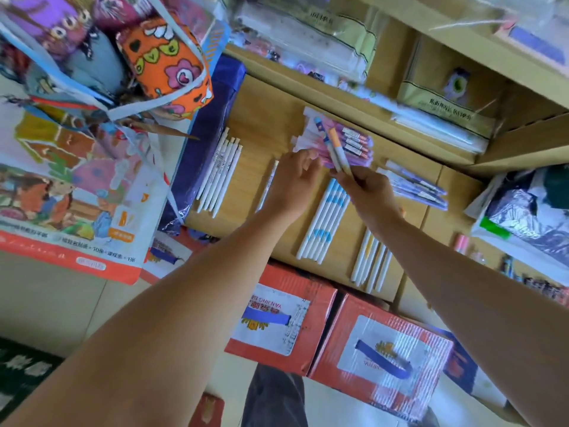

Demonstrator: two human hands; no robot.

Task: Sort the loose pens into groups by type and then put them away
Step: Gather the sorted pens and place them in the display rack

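Pens (337, 149), one orange-tipped and one blue-tipped, are pinched in the right hand (369, 192), their long axes pointing away over the pink packets (358, 141). The blue-banded row (323, 223) lies just beneath that hand. The left hand (292, 183) curls at the packets' edge, its grip unclear.

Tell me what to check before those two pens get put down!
1. The right hand grips the two pens: ok.
2. The two pens match each other: not ok, one is orange-banded, one blue-capped.
3. The blue-banded pen group lies in a neat row: ok.
4. The yellow-banded pen group has bare shelf beside it: ok.
5. The left hand is free: cannot tell, its fingertips are at the pink pen packs.
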